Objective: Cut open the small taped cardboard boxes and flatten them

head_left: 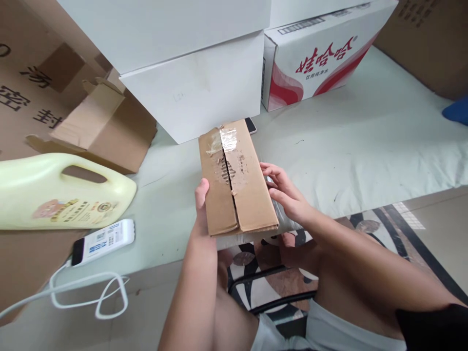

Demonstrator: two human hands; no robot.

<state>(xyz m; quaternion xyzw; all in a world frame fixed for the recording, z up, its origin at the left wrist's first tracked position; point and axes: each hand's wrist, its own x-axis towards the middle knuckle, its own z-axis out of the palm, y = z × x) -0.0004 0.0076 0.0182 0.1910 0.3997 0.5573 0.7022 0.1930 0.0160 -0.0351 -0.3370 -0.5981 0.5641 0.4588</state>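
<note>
A small brown cardboard box (252,195) lies near the table's front edge, its two top flaps meeting at a narrow gap. Torn clear tape and scuffed paper mark the flaps towards the far end. My left hand (201,207) grips the box's left side; the thumb shows along the edge and the other fingers are hidden. At the right side, my right hand (287,192) has its fingers apart and slightly bent, with the fingertips against or very near the box wall. Something clear like plastic (283,212) shows below that hand, partly covered.
White boxes (197,87) and a red-and-white carton (321,63) stand behind. To the left are an open cardboard box (106,126), a pale yellow jug (66,190) and a white power strip (104,241) with its cable. A phone-like device (250,126) lies partly behind the box.
</note>
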